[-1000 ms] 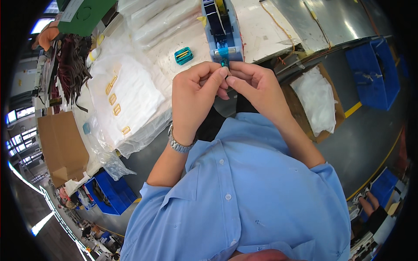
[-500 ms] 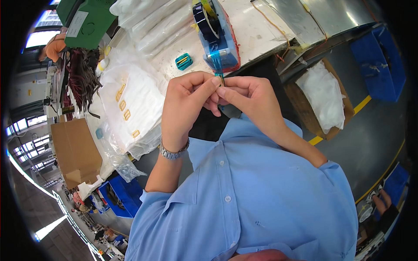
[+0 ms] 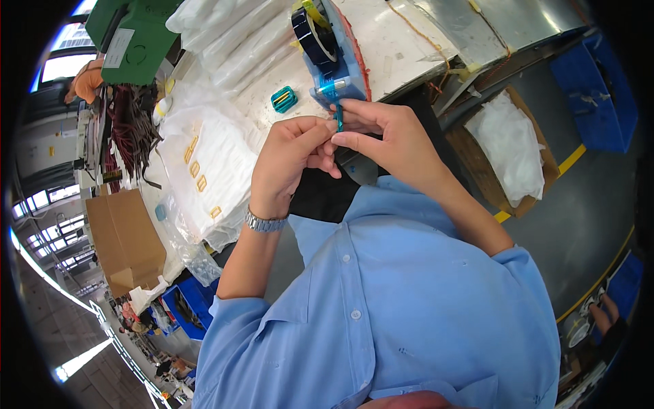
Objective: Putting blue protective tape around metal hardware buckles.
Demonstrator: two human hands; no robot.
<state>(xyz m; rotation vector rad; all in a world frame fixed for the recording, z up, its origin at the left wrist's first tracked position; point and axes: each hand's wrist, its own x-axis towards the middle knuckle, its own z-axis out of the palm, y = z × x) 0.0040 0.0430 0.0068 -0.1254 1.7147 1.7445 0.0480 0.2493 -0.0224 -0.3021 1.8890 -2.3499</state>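
Right hand (image 3: 388, 133) pinches a short strip of blue tape (image 3: 338, 120) between thumb and forefinger, just below the cutter of the blue tape dispenser (image 3: 337, 65). Left hand (image 3: 289, 160) closes its fingertips on the same strip from the person's left, touching the right hand. The strip's long axis runs vertically, from the dispenser toward the person's chest. Both hands are equally near the strip. The dispenser stands at the near edge of the worktop (image 3: 402, 41), beside a small teal clip (image 3: 283, 99).
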